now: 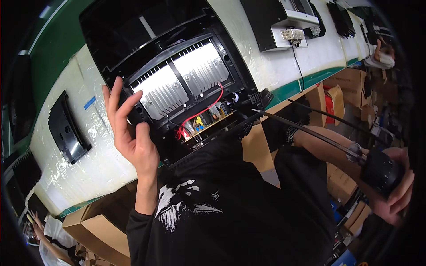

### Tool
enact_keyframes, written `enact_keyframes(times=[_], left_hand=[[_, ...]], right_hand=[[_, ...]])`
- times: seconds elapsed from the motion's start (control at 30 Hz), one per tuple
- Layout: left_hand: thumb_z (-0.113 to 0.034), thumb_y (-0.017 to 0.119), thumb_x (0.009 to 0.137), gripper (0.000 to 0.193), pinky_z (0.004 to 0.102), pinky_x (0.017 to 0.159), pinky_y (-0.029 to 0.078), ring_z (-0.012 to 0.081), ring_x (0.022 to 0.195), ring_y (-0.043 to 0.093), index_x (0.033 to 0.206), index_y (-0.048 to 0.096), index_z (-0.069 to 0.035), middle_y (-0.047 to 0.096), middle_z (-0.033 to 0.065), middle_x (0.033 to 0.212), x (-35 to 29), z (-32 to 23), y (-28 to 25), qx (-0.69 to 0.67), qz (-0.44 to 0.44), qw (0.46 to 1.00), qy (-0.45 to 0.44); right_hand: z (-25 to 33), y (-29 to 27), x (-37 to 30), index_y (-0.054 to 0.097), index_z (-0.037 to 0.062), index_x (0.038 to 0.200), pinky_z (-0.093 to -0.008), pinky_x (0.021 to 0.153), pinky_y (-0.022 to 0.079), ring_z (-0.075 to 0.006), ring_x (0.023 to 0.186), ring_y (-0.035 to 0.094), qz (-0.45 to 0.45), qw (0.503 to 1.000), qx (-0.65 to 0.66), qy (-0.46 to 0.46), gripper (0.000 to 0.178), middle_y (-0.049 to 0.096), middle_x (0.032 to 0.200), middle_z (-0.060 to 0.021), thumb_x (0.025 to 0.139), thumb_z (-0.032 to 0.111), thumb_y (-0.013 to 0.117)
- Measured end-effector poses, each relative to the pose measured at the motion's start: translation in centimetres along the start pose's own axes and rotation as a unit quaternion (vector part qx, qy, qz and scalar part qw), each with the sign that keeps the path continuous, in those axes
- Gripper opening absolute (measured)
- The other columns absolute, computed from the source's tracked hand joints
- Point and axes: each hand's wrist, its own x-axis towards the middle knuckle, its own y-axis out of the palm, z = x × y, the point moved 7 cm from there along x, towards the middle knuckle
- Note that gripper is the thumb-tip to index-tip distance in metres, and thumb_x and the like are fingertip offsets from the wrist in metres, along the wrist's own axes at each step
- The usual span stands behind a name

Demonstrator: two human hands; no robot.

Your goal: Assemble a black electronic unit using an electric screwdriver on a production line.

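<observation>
An opened black device housing (100,57) lies tilted before me, with finned silver heat sinks (202,66), a small circuit board (206,124) and a red wire (202,114) inside. My left hand (133,128) is at its left edge, fingers spread and thumb by the rim; whether it touches is unclear. Far to the right, my right hand (401,195) is closed around a black blocky thing (382,173). From this a long, thin dark shaft or cord (306,129) runs toward the housing's lower right corner; I cannot make out its kind.
A curved black cover (69,128) lies on the plastic-wrapped table (100,146) to the left. Another black unit with a metal bracket (284,31) stands at the back right. Cardboard boxes (100,226) are below the table edge. Other people (384,55) work at both sides.
</observation>
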Motion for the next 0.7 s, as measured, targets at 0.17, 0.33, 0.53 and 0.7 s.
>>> enact_keyframes(times=[0.17,0.33,0.53,0.7], left_hand=[[0.009,0.036,0.064,0.049,0.0458,0.113,0.012,0.0332,0.14,0.018,0.103,0.063,-0.003,0.046,0.0147,0.135,-0.1,0.4,-0.7,-0.005,-0.023,1.0,-0.003],[0.01,0.036,0.064,0.049,0.0444,0.113,0.012,0.0318,0.14,0.018,0.104,0.061,-0.001,0.045,0.0155,0.136,0.1,0.3,-0.1,0.008,-0.002,1.0,0.006],[0.009,0.036,0.063,0.049,0.0463,0.113,0.011,0.0333,0.14,0.018,0.103,0.062,-0.003,0.046,0.0146,0.135,0.0,0.4,-0.5,0.01,-0.008,1.0,0.004],[0.009,0.036,0.063,0.048,0.0464,0.113,0.011,0.0338,0.14,0.018,0.101,0.062,-0.003,0.047,0.0149,0.135,0.0,0.3,-0.2,0.012,-0.005,1.0,0.0]], right_hand=[[-4.1,3.8,-0.2,0.048,0.0079,0.086,-0.0221,0.041,0.045,-0.0102,0.047,0.049,-0.012,0.997,0.067,-0.036,0.05,0.052,0.067,-0.0003,0.078,0.056,0.059],[-7.6,9.8,-0.2,0.049,0.0034,0.07,-0.0247,0.045,0.049,-0.0114,0.05,0.053,-0.012,0.989,0.121,0.08,0.06,0.052,0.07,-0.0004,0.072,0.061,0.066],[-10.3,14.6,-0.8,0.049,-0.0001,0.093,-0.0295,0.043,0.046,-0.0174,0.053,0.05,0.094,0.992,0.037,0.07,0.073,0.047,0.083,-0.0083,0.072,0.068,0.06],[-11.3,16.7,-1.8,0.033,0.016,0.128,-0.0312,0.042,0.045,-0.0201,0.054,0.049,-0.01,0.999,0.048,-0.024,0.075,0.046,0.086,-0.012,0.078,0.069,0.051]])
